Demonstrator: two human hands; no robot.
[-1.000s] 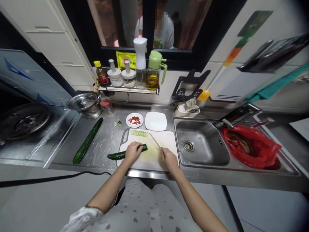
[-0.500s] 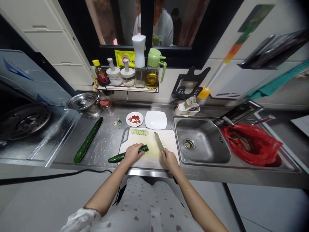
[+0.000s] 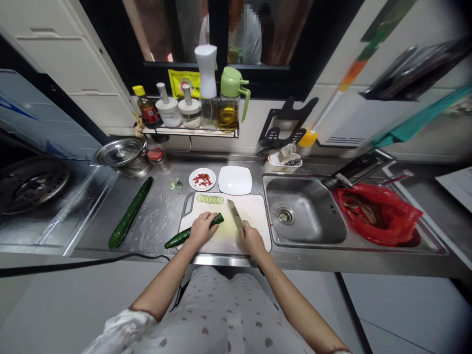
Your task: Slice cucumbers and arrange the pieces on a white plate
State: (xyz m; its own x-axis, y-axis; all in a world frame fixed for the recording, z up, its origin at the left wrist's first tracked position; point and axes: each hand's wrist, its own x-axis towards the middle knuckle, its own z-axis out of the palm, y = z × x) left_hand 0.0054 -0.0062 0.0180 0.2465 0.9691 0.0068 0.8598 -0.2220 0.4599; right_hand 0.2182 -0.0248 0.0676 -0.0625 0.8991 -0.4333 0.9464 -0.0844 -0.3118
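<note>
My left hand (image 3: 202,228) is closed over a cut cucumber (image 3: 177,238) that lies slantwise on the white cutting board (image 3: 254,206), its cut end pointing right. My right hand (image 3: 252,239) grips a kitchen knife (image 3: 235,213) by its handle, which the fingers hide. The blade points up and to the left, a little to the right of the cucumber's cut end and apart from it. A row of cucumber slices (image 3: 210,199) lies along the board's upper left edge. Behind the board stand a small plate of chopped red pieces (image 3: 202,180) and a white plate (image 3: 235,180).
A whole cucumber (image 3: 131,212) and cucumber scraps (image 3: 176,184) lie on the steel counter to the left. Right of the board is the sink (image 3: 309,211), with a red plastic bag (image 3: 379,214) beside it. A lidded pot (image 3: 123,156) and a seasoning rack (image 3: 191,132) stand behind.
The knife has shifted left toward the cucumber's cut end, and its blade lies more slanted. My left hand keeps its hold on the cucumber. The whole view has shifted slightly.
</note>
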